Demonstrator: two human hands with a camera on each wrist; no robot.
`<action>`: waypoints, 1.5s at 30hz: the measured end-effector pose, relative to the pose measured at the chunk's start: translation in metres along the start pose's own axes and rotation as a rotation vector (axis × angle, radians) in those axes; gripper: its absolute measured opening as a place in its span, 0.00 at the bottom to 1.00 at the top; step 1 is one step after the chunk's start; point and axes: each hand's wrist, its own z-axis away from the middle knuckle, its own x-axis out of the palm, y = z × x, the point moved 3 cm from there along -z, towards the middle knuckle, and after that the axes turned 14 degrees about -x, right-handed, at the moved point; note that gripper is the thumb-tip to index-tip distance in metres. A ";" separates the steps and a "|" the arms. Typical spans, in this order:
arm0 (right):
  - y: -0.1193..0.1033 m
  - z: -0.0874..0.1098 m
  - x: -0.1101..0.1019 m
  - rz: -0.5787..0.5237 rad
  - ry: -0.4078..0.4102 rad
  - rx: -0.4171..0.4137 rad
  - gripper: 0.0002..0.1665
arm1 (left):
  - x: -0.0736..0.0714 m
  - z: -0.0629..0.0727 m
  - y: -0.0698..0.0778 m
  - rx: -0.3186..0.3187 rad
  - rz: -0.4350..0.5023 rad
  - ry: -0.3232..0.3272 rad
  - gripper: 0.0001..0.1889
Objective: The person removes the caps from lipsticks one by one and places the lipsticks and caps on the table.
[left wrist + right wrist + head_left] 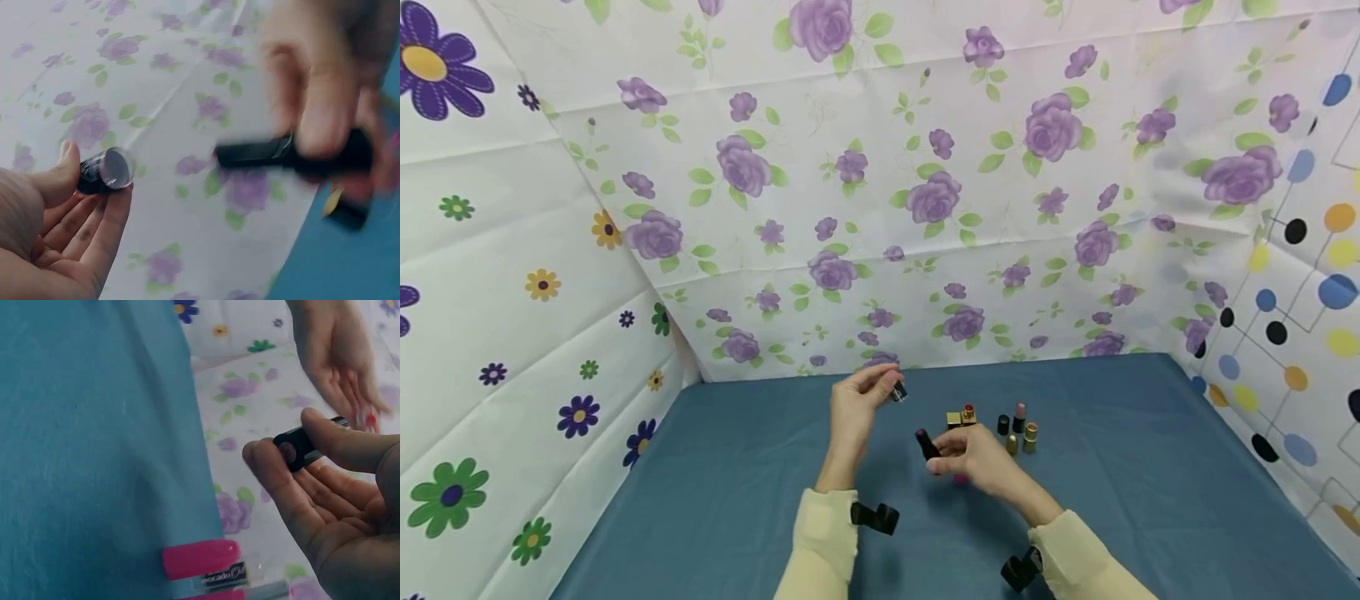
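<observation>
Raised over the far part of the table, my left hand [852, 412] pinches a small black cap [94, 176] with a clear rim between thumb and fingers. Its open end faces the right hand in the left wrist view. My right hand [981, 460] grips a slim black lipstick tube [926, 443] between thumb and fingertips, its reddish tip pointing toward the left hand. Cap and tube are apart. In the right wrist view the tube's round base [288, 452] shows, and the left hand is blurred behind it.
Beyond the right hand stand a gold lipstick [968, 412], a gold cap [953, 418], a black cap [1003, 425], a black lipstick [1018, 417] and gold pieces [1030, 437]. Pink tubes [200, 559] lie below the right hand. Blue cloth [737, 483] covers the table; flowered sheets [880, 167] surround it.
</observation>
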 end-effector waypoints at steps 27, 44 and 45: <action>-0.008 0.012 -0.081 0.050 0.076 0.020 0.27 | 0.056 0.011 -0.015 0.106 -0.119 -0.049 0.14; -0.002 0.041 -0.114 0.350 -0.051 0.053 0.15 | 0.118 0.026 -0.037 0.168 -0.497 -0.103 0.11; -0.003 0.042 -0.114 0.371 -0.057 0.063 0.14 | 0.121 0.026 -0.039 0.185 -0.540 -0.107 0.12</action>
